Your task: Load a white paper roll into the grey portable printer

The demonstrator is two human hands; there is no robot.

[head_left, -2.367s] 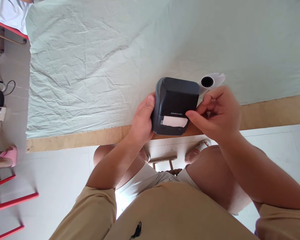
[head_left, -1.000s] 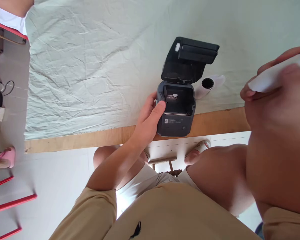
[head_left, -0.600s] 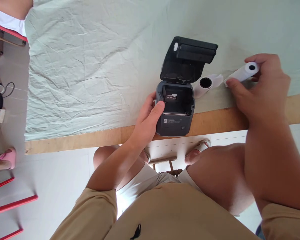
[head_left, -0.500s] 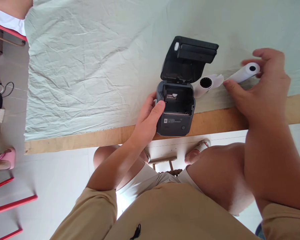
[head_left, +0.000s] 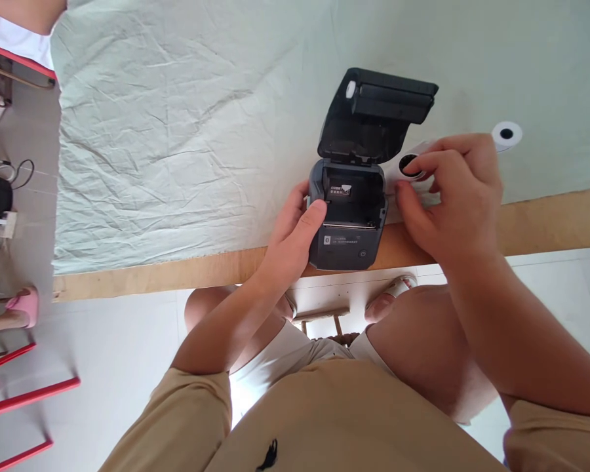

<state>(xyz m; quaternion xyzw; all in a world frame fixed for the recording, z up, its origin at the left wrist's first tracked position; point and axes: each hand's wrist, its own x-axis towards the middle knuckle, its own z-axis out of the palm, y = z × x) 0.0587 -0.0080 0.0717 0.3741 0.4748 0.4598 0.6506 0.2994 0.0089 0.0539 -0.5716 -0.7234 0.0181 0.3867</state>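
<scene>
A dark grey portable printer (head_left: pixel 347 246) stands at the table's front edge with its black lid (head_left: pixel 378 111) swung up and its paper bay uncovered. My left hand (head_left: pixel 297 233) grips the printer's left side, thumb on top of the rim. Just right of the printer is a white paper roll (head_left: pixel 396 172) with a dark core. The thumb and index finger of my right hand (head_left: pixel 452 196) are closed on that roll, at its near end and core. Farther right, another white roll (head_left: pixel 515 134) sits on the cloth, partly behind my right hand.
A pale green, wrinkled cloth (head_left: pixel 177 131) covers the table, leaving a wooden front edge (head_left: pixel 152 278) bare. Part of another person's arm (head_left: pixel 29 13) shows at the top left. Red metal legs (head_left: pixel 29 398) and cables lie at the left.
My right hand has left the farther roll and moved left to the roll beside the printer. The farther roll now stands free of my fingers. My left hand keeps its hold.
</scene>
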